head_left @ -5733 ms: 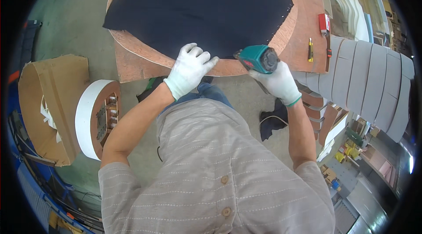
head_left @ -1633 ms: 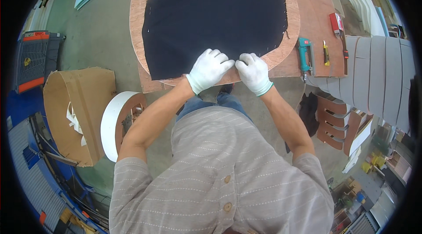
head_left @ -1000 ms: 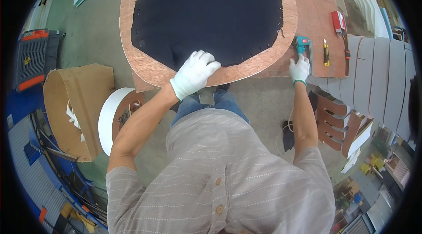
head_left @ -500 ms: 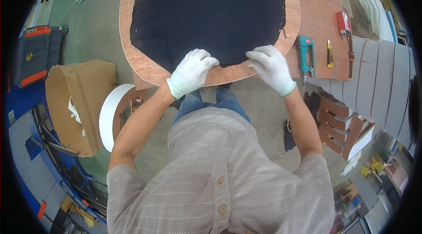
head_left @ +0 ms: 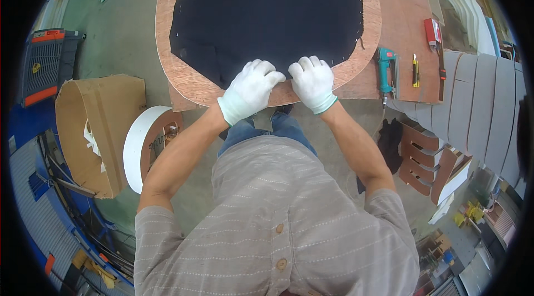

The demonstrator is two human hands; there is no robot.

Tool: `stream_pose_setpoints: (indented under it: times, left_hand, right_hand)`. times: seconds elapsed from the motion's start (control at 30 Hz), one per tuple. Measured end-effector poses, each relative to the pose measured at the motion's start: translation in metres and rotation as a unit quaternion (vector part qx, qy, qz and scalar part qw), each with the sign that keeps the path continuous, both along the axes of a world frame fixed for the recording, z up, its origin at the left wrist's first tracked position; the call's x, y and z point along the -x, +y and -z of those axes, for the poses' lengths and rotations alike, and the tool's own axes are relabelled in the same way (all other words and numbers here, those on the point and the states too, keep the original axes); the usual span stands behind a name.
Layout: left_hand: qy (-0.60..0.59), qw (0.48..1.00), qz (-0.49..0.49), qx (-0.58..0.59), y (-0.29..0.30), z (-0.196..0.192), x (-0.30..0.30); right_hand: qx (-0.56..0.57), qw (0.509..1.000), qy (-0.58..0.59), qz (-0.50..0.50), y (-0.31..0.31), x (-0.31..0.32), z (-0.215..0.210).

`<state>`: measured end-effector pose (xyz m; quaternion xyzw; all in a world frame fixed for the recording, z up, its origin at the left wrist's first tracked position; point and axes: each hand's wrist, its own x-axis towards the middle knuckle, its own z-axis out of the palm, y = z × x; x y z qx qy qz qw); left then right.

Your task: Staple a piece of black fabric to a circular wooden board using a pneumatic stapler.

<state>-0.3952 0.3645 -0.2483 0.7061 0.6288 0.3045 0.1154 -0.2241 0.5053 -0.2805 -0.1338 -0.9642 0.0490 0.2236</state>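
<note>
Black fabric [head_left: 267,18] lies over a rounded plywood board [head_left: 189,78], with staples along its side edges. My left hand [head_left: 250,85], in a white knit glove, is closed on the fabric's near edge, thumb and fingers pinched together. Close beside it to the right, my right hand [head_left: 312,80], gloved alike, also has its fingers curled on that same edge. The fingertips of both hands nearly meet over the bare plywood rim. Under the gloves, the pinched bit of fabric is mostly hidden.
The board rests on a wooden table [head_left: 409,18]. To the right lie a teal staple gun [head_left: 386,70], a yellow utility knife [head_left: 415,70] and a red box [head_left: 431,33]. A cardboard box [head_left: 100,134] and a white curved frame [head_left: 139,148] stand at the left.
My right hand has moved left along the near edge, from apart to beside my left hand, and closed on the fabric. The board has shifted slightly right.
</note>
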Motion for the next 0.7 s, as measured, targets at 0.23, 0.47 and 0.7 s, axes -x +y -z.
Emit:
stream_pose_setpoints:
  times: [0.23, 0.47, 0.7]
  left_hand:
    - [0.028, 1.000, 0.008, 0.006, -0.015, 0.030, 0.006]
    - [0.041, 0.999, 0.026, 0.019, -0.014, 0.032, 0.013]
    - [0.065, 0.995, 0.049, 0.065, -0.013, 0.025, 0.012]
  right_hand:
    - [0.208, 0.974, -0.014, -0.085, -0.013, -0.055, -0.033]
    - [0.118, 0.910, 0.005, 0.398, 0.086, -0.171, 0.059]
    - [0.114, 0.807, -0.251, 0.522, 0.167, -0.195, 0.117]
